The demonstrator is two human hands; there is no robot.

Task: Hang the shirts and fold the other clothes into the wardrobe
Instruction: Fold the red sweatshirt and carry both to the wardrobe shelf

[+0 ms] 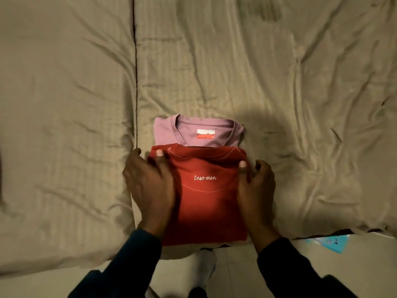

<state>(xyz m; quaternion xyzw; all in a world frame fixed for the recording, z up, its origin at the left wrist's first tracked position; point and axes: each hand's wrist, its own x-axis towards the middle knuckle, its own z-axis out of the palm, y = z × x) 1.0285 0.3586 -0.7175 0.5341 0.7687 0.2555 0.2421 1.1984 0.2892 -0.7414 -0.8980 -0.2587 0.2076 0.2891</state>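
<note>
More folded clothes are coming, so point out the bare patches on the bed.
Bare sheet lies beyond and right of the pink shirt, and left of the dark seam. It is crowded at the near edge: the red shirt overlaps the pink one, with the left hand and right hand gripping its sides.

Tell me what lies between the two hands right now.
In the head view, the folded red shirt lies between the left hand and right hand, both gripping its sides.
</note>
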